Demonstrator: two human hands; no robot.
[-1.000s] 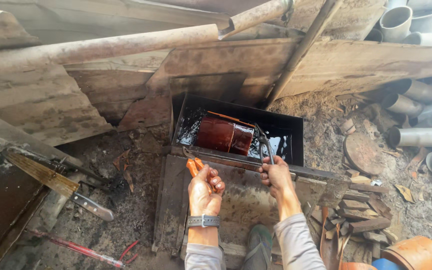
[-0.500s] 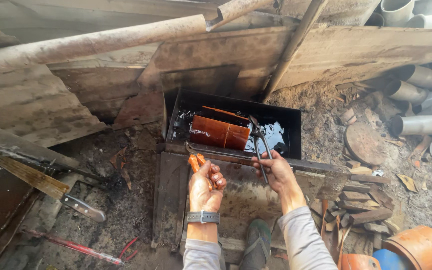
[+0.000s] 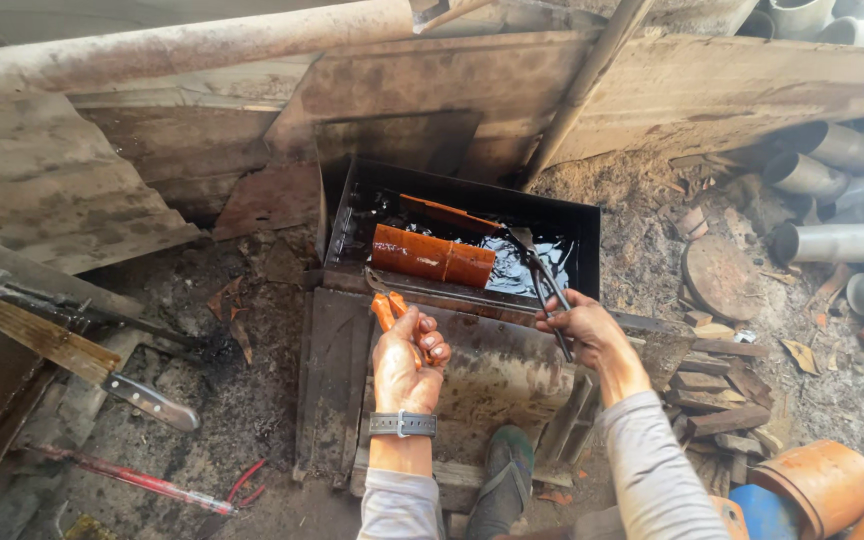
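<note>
Orange curved pipe piece (image 3: 432, 256) soaking in the black metal tray of dark liquid (image 3: 577, 215).
It lies crosswise, just beyond the left hand (image 3: 407, 358), fingers wrapped round orange-handled pliers (image 3: 384, 305); right hand (image 3: 582, 328) grips dark tongs (image 3: 540, 270).

A rough outdoor workshop, dirt-floored and makeshift. At the centre a black metal tank (image 3: 572, 225) of dark liquid sits on the ground, backed at twelve o'clock by rusty sheets (image 3: 712, 90) and a pipe (image 3: 182, 45). Grey pipe offcuts (image 3: 827, 240) pile at two o'clock, wood scraps (image 3: 717, 395) at four, orange pipe pieces (image 3: 822, 485) at five, a knife (image 3: 152, 400) at eight.
</note>
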